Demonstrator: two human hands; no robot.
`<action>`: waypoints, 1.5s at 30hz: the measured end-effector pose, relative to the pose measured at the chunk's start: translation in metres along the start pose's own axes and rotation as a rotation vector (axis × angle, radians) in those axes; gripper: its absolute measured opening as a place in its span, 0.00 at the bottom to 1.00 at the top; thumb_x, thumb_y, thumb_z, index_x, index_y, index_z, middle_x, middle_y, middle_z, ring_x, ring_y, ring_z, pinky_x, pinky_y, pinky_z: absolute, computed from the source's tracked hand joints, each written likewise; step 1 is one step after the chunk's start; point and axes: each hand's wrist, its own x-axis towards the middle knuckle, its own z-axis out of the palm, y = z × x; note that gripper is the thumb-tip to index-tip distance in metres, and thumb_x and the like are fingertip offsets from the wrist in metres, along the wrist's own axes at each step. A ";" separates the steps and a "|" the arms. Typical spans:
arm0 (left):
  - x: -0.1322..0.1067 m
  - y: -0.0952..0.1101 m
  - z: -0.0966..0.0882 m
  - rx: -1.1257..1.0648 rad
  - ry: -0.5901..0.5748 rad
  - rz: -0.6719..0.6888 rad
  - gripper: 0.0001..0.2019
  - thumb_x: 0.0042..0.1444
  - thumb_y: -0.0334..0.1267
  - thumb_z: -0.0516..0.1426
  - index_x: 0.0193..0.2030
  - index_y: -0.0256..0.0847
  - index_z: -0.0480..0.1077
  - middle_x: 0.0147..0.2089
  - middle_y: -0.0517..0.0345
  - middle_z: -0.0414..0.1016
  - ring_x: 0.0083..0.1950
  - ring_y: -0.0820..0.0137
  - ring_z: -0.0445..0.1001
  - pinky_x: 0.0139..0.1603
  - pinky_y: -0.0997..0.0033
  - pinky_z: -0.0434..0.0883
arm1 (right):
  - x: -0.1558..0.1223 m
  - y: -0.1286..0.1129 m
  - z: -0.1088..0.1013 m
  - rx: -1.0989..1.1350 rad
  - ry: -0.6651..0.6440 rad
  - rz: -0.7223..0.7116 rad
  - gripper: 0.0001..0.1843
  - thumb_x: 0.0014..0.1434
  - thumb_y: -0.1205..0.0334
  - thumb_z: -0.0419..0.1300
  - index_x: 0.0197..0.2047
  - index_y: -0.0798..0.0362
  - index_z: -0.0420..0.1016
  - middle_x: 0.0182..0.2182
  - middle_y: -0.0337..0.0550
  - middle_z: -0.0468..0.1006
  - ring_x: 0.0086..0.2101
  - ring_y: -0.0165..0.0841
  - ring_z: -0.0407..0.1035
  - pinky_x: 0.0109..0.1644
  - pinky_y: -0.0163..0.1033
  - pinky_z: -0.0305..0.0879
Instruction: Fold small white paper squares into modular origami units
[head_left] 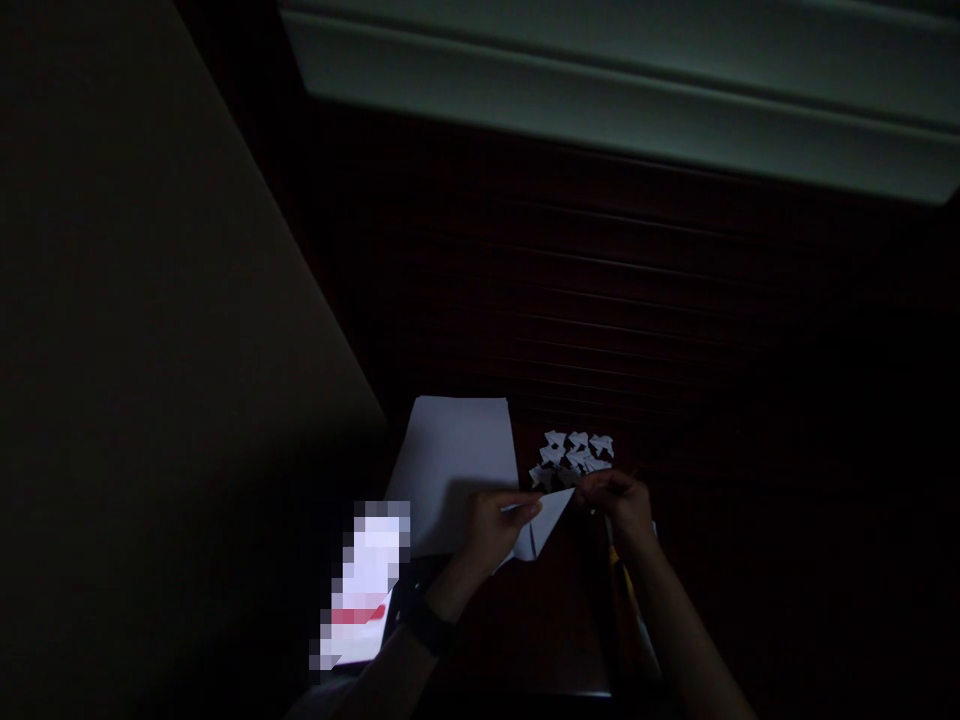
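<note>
Paper (553,518) | left hand (491,528) pinching edge | right hand (622,500) pinching tip (folded pieces (577,459) beyond) | tabletop (544,640) spreads to near edge

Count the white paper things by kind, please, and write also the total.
Paper stack: 1
Held paper: 1
Small folded pieces: at least 8; the right hand may hide more
Total: at least 10

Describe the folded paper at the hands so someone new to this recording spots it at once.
Low in the picture, a large white sheet lies on the dark tabletop. At its lower right, between the left hand and the right hand, is the folded paper. Sharp-cornered, it is far bigger than the small white pieces beyond.
</note>
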 end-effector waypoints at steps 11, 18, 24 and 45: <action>-0.005 0.008 0.001 0.016 0.051 0.028 0.10 0.52 0.40 0.58 0.38 0.42 0.77 0.38 0.55 0.79 0.39 0.64 0.77 0.40 0.68 0.73 | -0.007 0.023 0.016 0.103 -0.047 0.086 0.12 0.41 0.59 0.69 0.27 0.57 0.76 0.19 0.42 0.76 0.21 0.30 0.67 0.26 0.34 0.63; -0.005 0.007 0.002 0.014 0.090 0.031 0.08 0.51 0.39 0.58 0.37 0.44 0.77 0.38 0.57 0.79 0.39 0.64 0.77 0.41 0.68 0.73 | -0.008 0.019 0.017 0.112 -0.052 0.103 0.11 0.41 0.59 0.69 0.26 0.57 0.76 0.20 0.41 0.76 0.22 0.30 0.68 0.26 0.34 0.63; -0.005 0.007 0.002 -0.002 0.074 0.038 0.08 0.52 0.39 0.57 0.37 0.43 0.77 0.38 0.57 0.79 0.39 0.64 0.77 0.40 0.69 0.73 | -0.005 0.023 0.016 0.128 -0.006 0.104 0.11 0.39 0.61 0.71 0.26 0.55 0.77 0.21 0.40 0.77 0.22 0.31 0.68 0.27 0.35 0.64; -0.005 0.011 0.000 -0.006 0.059 0.033 0.09 0.52 0.40 0.57 0.37 0.43 0.77 0.38 0.56 0.79 0.39 0.65 0.77 0.42 0.67 0.73 | -0.005 0.021 0.017 0.178 0.033 0.114 0.11 0.38 0.60 0.70 0.23 0.56 0.76 0.19 0.41 0.75 0.21 0.32 0.68 0.27 0.38 0.64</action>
